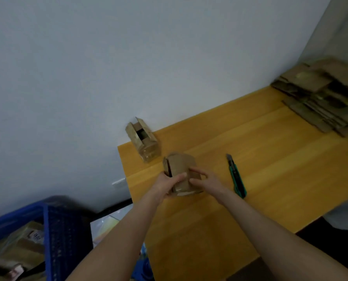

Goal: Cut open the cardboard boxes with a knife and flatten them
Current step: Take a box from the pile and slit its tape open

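A small brown cardboard box (179,166) stands on the wooden table (270,155) between my two hands. My left hand (166,184) grips its left side, thumb across the front. My right hand (206,180) holds its right side, fingers curled onto the front face. A green utility knife (236,177) lies flat on the table to the right of my hands, blade end pointing away from me. A second small box (143,138), its top flaps open, stands by the wall at the table's far left corner.
A stack of flattened cardboard (319,96) lies at the table's far right end. A blue plastic crate (53,230) holding more boxes stands on the floor at the lower left. The white wall (128,57) runs along the table's back edge.
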A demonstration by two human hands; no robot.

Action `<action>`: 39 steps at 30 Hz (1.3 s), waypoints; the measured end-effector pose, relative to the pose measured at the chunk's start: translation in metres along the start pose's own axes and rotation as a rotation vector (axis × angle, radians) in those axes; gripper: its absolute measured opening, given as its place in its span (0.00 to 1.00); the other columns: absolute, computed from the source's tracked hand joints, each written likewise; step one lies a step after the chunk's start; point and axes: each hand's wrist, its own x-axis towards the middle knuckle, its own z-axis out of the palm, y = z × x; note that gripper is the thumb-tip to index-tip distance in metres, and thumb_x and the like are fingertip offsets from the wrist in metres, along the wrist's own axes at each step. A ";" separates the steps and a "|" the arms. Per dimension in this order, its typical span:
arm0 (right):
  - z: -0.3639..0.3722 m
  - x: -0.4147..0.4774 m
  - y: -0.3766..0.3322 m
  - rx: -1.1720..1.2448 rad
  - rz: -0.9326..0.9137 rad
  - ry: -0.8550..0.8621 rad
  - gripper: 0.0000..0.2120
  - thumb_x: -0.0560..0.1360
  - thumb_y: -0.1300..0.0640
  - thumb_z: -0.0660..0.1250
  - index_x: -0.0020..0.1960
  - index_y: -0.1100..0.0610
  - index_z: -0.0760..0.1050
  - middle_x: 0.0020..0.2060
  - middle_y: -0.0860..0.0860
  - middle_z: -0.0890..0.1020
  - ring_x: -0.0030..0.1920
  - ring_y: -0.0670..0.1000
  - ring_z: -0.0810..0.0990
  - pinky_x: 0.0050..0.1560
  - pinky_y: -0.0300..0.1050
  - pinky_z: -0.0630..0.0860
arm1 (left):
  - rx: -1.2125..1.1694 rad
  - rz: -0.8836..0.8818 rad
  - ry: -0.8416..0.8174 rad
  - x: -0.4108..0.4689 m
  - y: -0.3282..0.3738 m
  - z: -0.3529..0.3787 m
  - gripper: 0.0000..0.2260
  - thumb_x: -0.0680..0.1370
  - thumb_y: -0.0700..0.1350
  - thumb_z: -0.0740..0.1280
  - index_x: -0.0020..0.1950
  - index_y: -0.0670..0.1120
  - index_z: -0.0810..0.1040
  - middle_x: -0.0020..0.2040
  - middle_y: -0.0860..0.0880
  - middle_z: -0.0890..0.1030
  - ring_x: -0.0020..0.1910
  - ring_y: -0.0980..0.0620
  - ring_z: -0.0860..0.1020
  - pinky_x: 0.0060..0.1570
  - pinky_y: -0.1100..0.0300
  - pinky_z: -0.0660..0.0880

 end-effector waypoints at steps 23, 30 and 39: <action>-0.018 0.003 0.017 0.489 0.330 0.014 0.34 0.71 0.47 0.74 0.72 0.51 0.63 0.58 0.51 0.76 0.56 0.55 0.77 0.60 0.58 0.75 | -0.210 0.043 -0.205 -0.008 -0.005 0.016 0.28 0.73 0.49 0.71 0.71 0.47 0.68 0.61 0.46 0.76 0.59 0.46 0.76 0.54 0.50 0.74; -0.012 0.019 0.009 -0.554 -0.110 0.106 0.44 0.67 0.56 0.76 0.76 0.48 0.56 0.70 0.50 0.65 0.67 0.54 0.66 0.62 0.50 0.71 | 0.443 0.485 0.404 -0.001 -0.004 -0.005 0.46 0.71 0.51 0.76 0.79 0.46 0.51 0.77 0.46 0.58 0.74 0.47 0.61 0.68 0.54 0.65; -0.001 0.026 0.021 -0.644 -0.153 -0.001 0.39 0.74 0.40 0.67 0.77 0.53 0.55 0.74 0.52 0.64 0.72 0.54 0.63 0.69 0.50 0.64 | 1.377 0.546 0.087 0.021 -0.008 0.013 0.48 0.72 0.65 0.68 0.80 0.48 0.45 0.79 0.47 0.52 0.78 0.47 0.49 0.76 0.46 0.46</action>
